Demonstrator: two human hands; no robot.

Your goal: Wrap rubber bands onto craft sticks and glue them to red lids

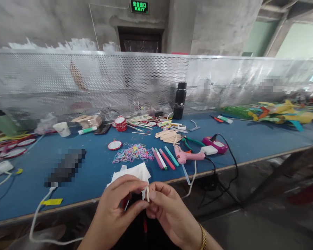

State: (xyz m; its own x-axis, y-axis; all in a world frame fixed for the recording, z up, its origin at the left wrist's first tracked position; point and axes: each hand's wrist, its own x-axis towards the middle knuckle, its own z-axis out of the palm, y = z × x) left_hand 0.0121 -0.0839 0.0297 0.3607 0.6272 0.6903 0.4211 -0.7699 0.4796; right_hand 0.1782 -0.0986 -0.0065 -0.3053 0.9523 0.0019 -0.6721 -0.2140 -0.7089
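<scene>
Just past the table's front edge, a short pale wooden stick [147,193] stands nearly upright between my two hands. My left hand [122,199] is closed in a pinch, thumb and fingers at the stick's two ends. From the other side, my right hand [167,205] grips the stick between thumb and curled fingers. A crumpled white tissue [137,171] lies on the table right behind my fingers. Below my hands, something thin and red shows, too hidden to name. Behind the tissue lies a pile of small coloured rubber bands [134,152].
Several marker pens [167,159] lie beside a pink glue gun [189,155], whose cord hangs over the edge near a purple power socket [219,145]. Farther back are craft sticks [169,136] and a black bottle [180,100]. A phone [66,166] on a cable lies at left.
</scene>
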